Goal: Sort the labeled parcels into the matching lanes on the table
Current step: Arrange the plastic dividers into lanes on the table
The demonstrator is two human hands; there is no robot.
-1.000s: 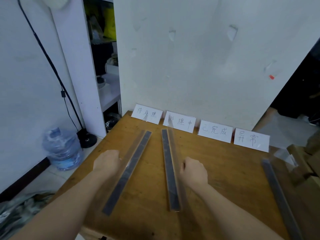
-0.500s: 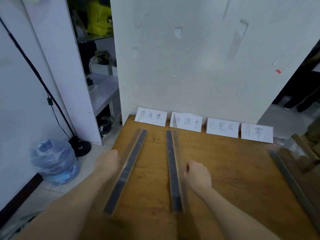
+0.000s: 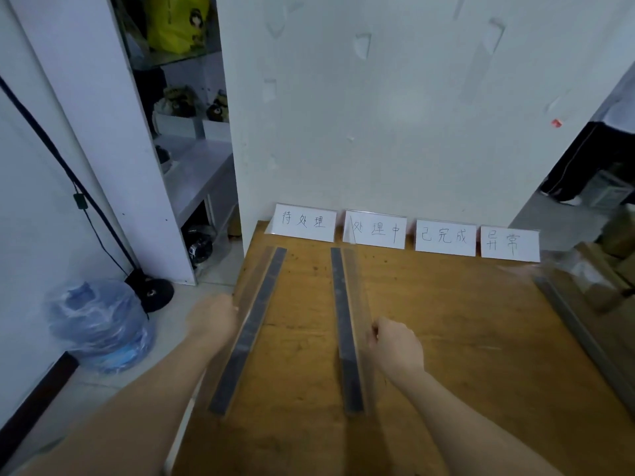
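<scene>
White wall backs a wooden tabletop [image 3: 446, 321], where four handwritten label cards [image 3: 445, 236] stand in a row along the far edge, each heading a lane. Three long strips run toward the person to fence those lanes: the left divider [image 3: 256, 321], the middle divider [image 3: 345, 324] and the right divider [image 3: 584, 334]. The left hand [image 3: 211, 319] curls round the left divider's outer edge, and the right hand [image 3: 395, 343] pinches the middle divider's clear wall, probably to square both under their cards. No parcel lies in any lane. Brown cardboard shapes [image 3: 618, 235] at the right edge may be the parcels, though that is unclear.
</scene>
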